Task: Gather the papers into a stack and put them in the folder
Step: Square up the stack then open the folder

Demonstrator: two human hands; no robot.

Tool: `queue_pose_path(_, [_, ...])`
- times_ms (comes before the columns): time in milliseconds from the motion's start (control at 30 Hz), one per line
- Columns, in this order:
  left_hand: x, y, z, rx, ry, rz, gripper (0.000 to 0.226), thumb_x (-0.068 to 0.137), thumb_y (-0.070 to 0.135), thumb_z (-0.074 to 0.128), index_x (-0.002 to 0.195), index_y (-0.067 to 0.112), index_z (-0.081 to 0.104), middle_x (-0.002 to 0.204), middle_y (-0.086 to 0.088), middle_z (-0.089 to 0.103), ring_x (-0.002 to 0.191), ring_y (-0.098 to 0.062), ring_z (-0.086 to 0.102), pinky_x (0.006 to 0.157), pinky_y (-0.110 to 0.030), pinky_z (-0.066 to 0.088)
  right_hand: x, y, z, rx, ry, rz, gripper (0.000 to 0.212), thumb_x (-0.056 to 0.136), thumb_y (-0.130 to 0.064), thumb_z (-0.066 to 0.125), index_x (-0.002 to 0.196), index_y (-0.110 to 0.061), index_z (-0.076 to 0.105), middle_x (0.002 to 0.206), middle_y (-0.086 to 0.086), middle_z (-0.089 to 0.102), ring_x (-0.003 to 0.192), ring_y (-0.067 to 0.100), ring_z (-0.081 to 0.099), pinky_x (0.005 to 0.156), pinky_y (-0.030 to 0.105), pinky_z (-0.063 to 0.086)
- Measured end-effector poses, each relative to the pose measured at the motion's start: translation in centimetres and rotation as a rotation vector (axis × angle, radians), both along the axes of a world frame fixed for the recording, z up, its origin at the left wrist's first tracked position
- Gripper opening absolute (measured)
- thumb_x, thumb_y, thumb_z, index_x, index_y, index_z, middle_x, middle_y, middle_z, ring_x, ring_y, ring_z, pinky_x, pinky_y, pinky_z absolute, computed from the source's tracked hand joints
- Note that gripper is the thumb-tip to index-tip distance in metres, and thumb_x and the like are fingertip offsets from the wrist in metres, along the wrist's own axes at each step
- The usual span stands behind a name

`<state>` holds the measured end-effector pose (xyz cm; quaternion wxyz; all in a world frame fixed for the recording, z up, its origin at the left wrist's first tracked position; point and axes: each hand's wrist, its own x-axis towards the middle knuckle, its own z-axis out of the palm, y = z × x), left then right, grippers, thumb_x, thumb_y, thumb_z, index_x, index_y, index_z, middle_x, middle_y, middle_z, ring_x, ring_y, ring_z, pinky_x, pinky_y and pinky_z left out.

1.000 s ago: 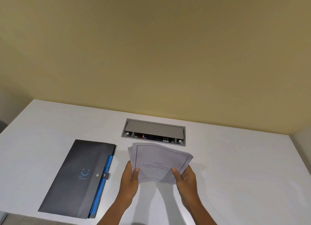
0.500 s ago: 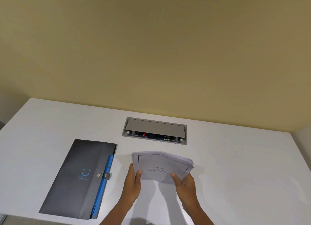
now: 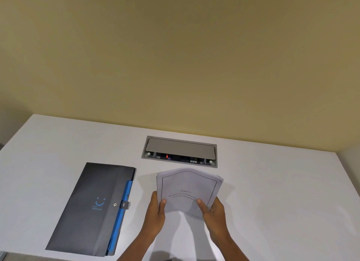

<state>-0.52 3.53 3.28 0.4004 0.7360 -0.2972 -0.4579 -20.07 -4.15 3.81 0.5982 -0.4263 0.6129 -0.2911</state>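
Note:
A stack of white papers (image 3: pixel 188 190) with a thin black border and printed text is held over the white table (image 3: pixel 272 202), its sheets slightly bowed. My left hand (image 3: pixel 156 210) grips the stack's lower left edge, thumb on top. My right hand (image 3: pixel 213 210) grips its lower right edge, thumb on top too. A dark grey folder (image 3: pixel 93 208) with a blue smiley logo, blue inner edge and snap tab lies closed on the table, to the left of the papers and apart from both hands.
A grey recessed cable box (image 3: pixel 179 152) with a small red light is set into the table just beyond the papers. A yellow wall (image 3: pixel 175 56) rises behind the table. The table's near edge runs below the folder.
The stack tipped down flatter half a second ago and has now risen again, with its edges more evenly lined up. Both hands kept their grip at the lower corners.

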Motion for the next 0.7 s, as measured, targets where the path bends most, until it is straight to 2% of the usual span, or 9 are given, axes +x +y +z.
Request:
queue_pose_path(67, [0.1, 0.0, -0.3, 0.004, 0.002, 0.0, 0.047, 0.105, 0.027, 0.042, 0.149, 0.028, 0.026, 0.134, 0.006, 0.051, 0.123, -0.015, 0.053, 0.105, -0.033, 0.051, 0.1, -0.1, -0.1, 0.001, 0.002, 0.002, 0.034, 0.096, -0.012, 0.076, 0.127, -0.025, 0.07, 0.114, -0.008, 0.081, 0.104, 0.01, 0.077, 0.096, 0.039, 0.062])
queue_pose_path(100, [0.2, -0.1, -0.4, -0.008, 0.002, 0.0, 0.046, 0.105, 0.027, 0.042, 0.148, 0.029, 0.027, 0.133, 0.007, 0.052, 0.123, -0.015, 0.054, 0.102, -0.03, 0.052, 0.1, -0.2, -0.1, -0.003, 0.01, 0.003, 0.034, 0.096, -0.013, 0.076, 0.128, -0.025, 0.07, 0.115, -0.008, 0.081, 0.105, 0.011, 0.077, 0.097, 0.04, 0.062])
queue_pose_path(200, [0.9, -0.3, 0.1, -0.026, -0.021, 0.003, 0.031, 0.105, 0.026, 0.044, 0.133, 0.034, 0.036, 0.122, 0.014, 0.056, 0.113, -0.012, 0.058, 0.08, -0.013, 0.055, 0.0, -0.6, 0.0, -0.024, 0.055, 0.025, 0.031, 0.096, -0.013, 0.076, 0.122, -0.026, 0.072, 0.11, -0.01, 0.082, 0.102, 0.01, 0.078, 0.091, 0.035, 0.064])
queue_pose_path(267, [1.9, 0.0, -0.2, -0.042, -0.065, 0.023, 0.018, 0.103, 0.024, 0.048, 0.118, 0.035, 0.047, 0.117, 0.011, 0.062, 0.109, -0.014, 0.063, 0.081, -0.019, 0.056, -0.1, -0.8, 0.0, -0.032, 0.091, 0.056, 0.029, 0.095, -0.011, 0.076, 0.117, -0.029, 0.072, 0.104, -0.011, 0.082, 0.095, 0.005, 0.077, 0.082, 0.025, 0.062])
queue_pose_path(333, [3.4, 0.8, -0.7, -0.051, -0.134, 0.082, 0.018, 0.101, 0.021, 0.053, 0.115, 0.032, 0.052, 0.11, 0.007, 0.066, 0.104, -0.014, 0.066, 0.088, -0.03, 0.057, -0.4, -0.8, -0.4, -0.017, 0.141, 0.105, 0.031, 0.095, -0.011, 0.075, 0.118, -0.031, 0.071, 0.106, -0.014, 0.08, 0.099, 0.006, 0.076, 0.084, 0.025, 0.059])
queue_pose_path(400, [5.4, 2.2, -1.5, -0.003, -0.309, 0.157, 0.022, 0.098, 0.018, 0.057, 0.118, 0.027, 0.056, 0.107, 0.005, 0.067, 0.1, -0.016, 0.067, 0.087, -0.039, 0.058, -1.0, -0.6, -1.6, 0.039, 0.191, 0.135, 0.028, 0.095, -0.012, 0.075, 0.118, -0.027, 0.071, 0.111, -0.01, 0.078, 0.104, 0.013, 0.073, 0.091, 0.033, 0.059])
queue_pose_path(533, [9.7, 5.8, -2.2, 0.202, -0.787, 0.169, 0.029, 0.085, 0.005, 0.064, 0.106, 0.025, 0.063, 0.098, 0.0, 0.067, 0.093, -0.03, 0.064, 0.075, -0.047, 0.053, -2.9, 0.6, -4.1, 0.127, 0.31, 0.115, 0.015, 0.09, -0.013, 0.077, 0.104, -0.018, 0.074, 0.107, 0.009, 0.078, 0.097, 0.024, 0.074, 0.077, 0.031, 0.058])
queue_pose_path(600, [11.1, 7.5, -3.0, 0.322, -0.855, 0.113, 0.04, 0.078, 0.006, 0.073, 0.112, 0.023, 0.059, 0.111, -0.005, 0.065, 0.103, -0.034, 0.061, 0.081, -0.052, 0.05, -3.9, 1.1, -5.2, 0.163, 0.343, 0.107, 0.012, 0.089, -0.014, 0.078, 0.1, -0.017, 0.074, 0.106, 0.013, 0.078, 0.097, 0.029, 0.074, 0.081, 0.037, 0.059])
queue_pose_path(700, [12.5, 9.7, -5.4, 0.464, -0.856, 0.027, 0.081, 0.063, 0.018, 0.088, 0.133, 0.01, 0.047, 0.138, -0.019, 0.053, 0.129, -0.043, 0.047, 0.1, -0.062, 0.043, -4.9, 1.6, -6.2, 0.191, 0.377, 0.119, 0.013, 0.087, -0.017, 0.079, 0.099, -0.014, 0.074, 0.103, 0.011, 0.079, 0.098, 0.031, 0.075, 0.088, 0.045, 0.06])
